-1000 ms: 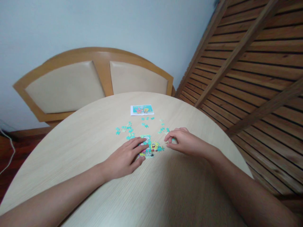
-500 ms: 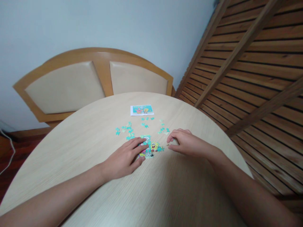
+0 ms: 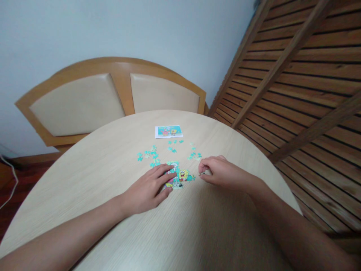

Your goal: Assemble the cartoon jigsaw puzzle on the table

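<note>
Just below frame center: left hand [image 3: 148, 188] on partly joined SpongeBob jigsaw puzzle [image 3: 184, 175], right hand [image 3: 216, 170] just beside it

Head view: round light-wood table [image 3: 113, 237] fills the lower frame. Joined puzzle section lies flat slightly below center; yellow SpongeBob and pale Squidward parts visible, rest under left fingers. Left hand palm down, reaching in from lower left, fingers slightly spread, tips resting on the section; thumb apart from the index, at its lower edge. Right hand comes in from lower right, fingers curled, thumb and index tips close together at a small puzzle piece [image 3: 200, 174]; can't tell if pinched or lying on the table.

Loose aqua pieces [image 3: 155, 156] scattered left of center, more loose pieces [image 3: 193, 154] up and left of right hand, a few small ones [image 3: 172, 149] between, below the picture card [image 3: 170, 131]. Wooden seat back [image 3: 121, 75] with cream panels, upper left. Slatted wood panel [image 3: 307, 75], right side. White cable [image 3: 14, 175], left edge.
</note>
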The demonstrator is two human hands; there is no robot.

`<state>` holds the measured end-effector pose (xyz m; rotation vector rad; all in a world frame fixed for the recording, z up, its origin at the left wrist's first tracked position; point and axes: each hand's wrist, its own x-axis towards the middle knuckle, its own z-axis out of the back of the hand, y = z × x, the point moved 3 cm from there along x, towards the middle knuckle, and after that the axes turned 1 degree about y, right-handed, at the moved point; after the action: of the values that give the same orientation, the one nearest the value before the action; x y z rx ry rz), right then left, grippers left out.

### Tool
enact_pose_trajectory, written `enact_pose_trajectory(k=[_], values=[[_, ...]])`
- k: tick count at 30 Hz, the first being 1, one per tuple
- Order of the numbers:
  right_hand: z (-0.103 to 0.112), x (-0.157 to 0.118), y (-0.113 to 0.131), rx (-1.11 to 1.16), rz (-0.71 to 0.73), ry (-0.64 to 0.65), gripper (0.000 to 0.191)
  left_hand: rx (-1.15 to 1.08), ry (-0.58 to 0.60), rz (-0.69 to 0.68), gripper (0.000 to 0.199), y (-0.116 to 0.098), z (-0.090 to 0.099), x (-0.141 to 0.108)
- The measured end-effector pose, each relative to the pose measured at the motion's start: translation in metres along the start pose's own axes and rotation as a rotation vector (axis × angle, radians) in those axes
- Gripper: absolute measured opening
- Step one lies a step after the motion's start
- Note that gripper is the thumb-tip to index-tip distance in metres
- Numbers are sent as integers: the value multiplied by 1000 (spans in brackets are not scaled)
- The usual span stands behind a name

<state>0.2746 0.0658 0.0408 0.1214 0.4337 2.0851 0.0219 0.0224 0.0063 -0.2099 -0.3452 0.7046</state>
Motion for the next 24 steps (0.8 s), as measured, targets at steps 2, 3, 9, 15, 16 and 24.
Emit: enact_pose_trajectory(k=[2,3,9,15,16,24], values=[[1,-1,4,22,-4,8,6,-7,-4,-1,41,0,0,0],[2,-1,5,42,6,5,8,-10,-4,-1,41,0,0,0],[0,-1,13,148,49,-37,17,-8,-5,1,41,0,0,1],[-11,3,24,320,80,-75,23,-8,0,2,40,-1,0,1],[-14,3,26,318,98,-84,25,-6,1,2,40,-1,0,1],[-21,4,37,316,123,-76,23,18,30,5,39,-1,1,2]])
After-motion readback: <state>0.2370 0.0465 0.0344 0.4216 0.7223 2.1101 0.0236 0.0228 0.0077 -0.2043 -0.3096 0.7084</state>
